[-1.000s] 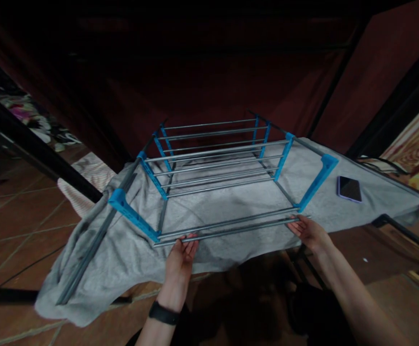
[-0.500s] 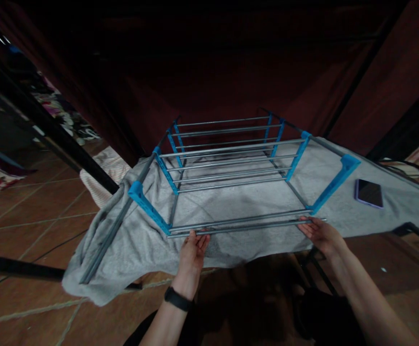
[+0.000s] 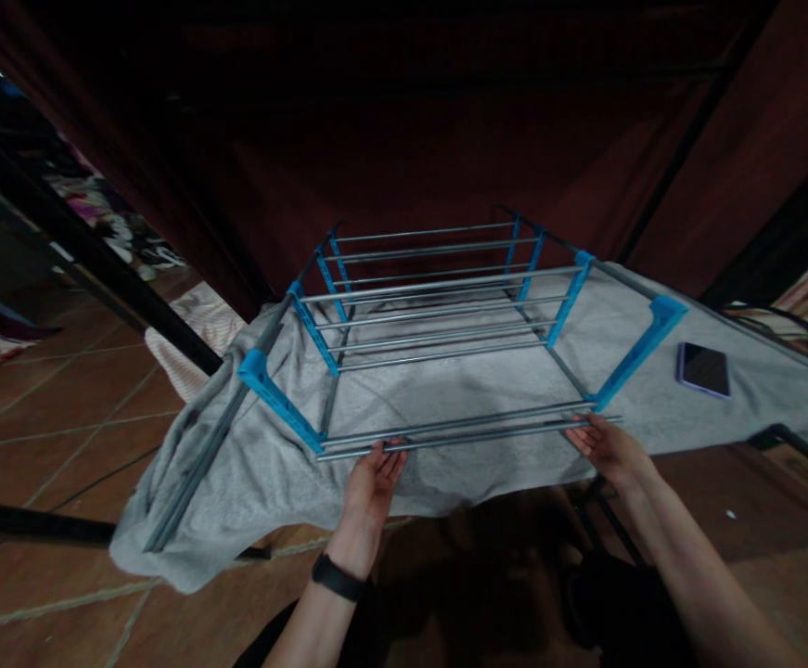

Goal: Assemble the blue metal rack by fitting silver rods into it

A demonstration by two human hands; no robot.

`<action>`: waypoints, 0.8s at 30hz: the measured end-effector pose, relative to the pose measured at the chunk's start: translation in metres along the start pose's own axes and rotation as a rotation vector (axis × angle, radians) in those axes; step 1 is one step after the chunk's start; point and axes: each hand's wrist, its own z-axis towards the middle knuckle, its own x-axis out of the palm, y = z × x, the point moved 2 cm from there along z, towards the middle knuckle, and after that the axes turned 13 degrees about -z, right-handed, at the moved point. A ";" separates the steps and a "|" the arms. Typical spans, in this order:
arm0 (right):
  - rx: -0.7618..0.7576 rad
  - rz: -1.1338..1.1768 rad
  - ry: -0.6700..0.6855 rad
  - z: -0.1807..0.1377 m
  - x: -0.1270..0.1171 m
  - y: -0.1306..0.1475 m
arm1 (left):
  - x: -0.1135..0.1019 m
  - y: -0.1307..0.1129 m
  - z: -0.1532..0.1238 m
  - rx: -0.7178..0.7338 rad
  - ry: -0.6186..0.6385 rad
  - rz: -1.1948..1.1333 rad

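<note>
A thin grey metal tube [image 3: 487, 435] lies across the front of a half-built rack. My left hand [image 3: 374, 478], with a dark band on the wrist, grips the tube near its left end, thumb above and fingers beneath. Close to the other end, my right hand [image 3: 605, 450] has its fingers closed around the same tube. Just behind runs the rack's front crossbar [image 3: 459, 425], joined to a blue plastic bracket [image 3: 282, 401] on the left and another blue bracket [image 3: 640, 353] on the right. Several more rods [image 3: 438, 286] span the brackets farther back.
Grey cloth [image 3: 445, 390] covers the surface under the rack. Loose tubes [image 3: 195, 473] rest at its left edge. A phone [image 3: 704, 369] lies to the right. Dark red panels stand behind, and black bars [image 3: 34, 520] frame the left side above a tiled floor.
The whole view has shifted slightly. Both hands keep their hold on the tube, which stays almost in the same place before the front crossbar.
</note>
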 end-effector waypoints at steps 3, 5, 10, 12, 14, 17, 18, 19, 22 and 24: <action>0.020 -0.010 0.038 -0.003 0.003 0.002 | -0.001 0.001 0.000 0.006 0.011 -0.006; 0.015 0.000 0.065 -0.003 0.004 0.001 | -0.003 0.002 0.001 0.016 0.009 -0.010; -0.034 0.030 0.090 -0.001 0.003 -0.003 | -0.005 0.002 0.003 0.035 -0.005 -0.005; -0.033 0.035 0.080 -0.001 0.003 -0.004 | -0.004 0.001 0.004 0.037 -0.010 0.000; -0.023 0.038 0.052 0.000 0.003 -0.004 | -0.003 -0.001 0.004 0.036 -0.013 0.005; -0.003 0.035 0.020 0.000 0.002 -0.002 | -0.002 -0.005 0.005 0.037 -0.022 0.011; 0.003 0.032 0.023 0.001 0.002 -0.001 | -0.002 -0.006 0.005 0.039 -0.028 0.013; 0.009 0.027 0.034 0.001 0.002 0.000 | -0.002 -0.008 0.006 0.044 -0.035 0.015; 0.018 0.019 0.068 0.001 0.002 0.001 | -0.005 -0.012 0.008 0.073 -0.061 0.015; 0.012 0.027 0.074 0.002 0.002 0.001 | -0.006 -0.014 0.008 0.097 -0.069 0.012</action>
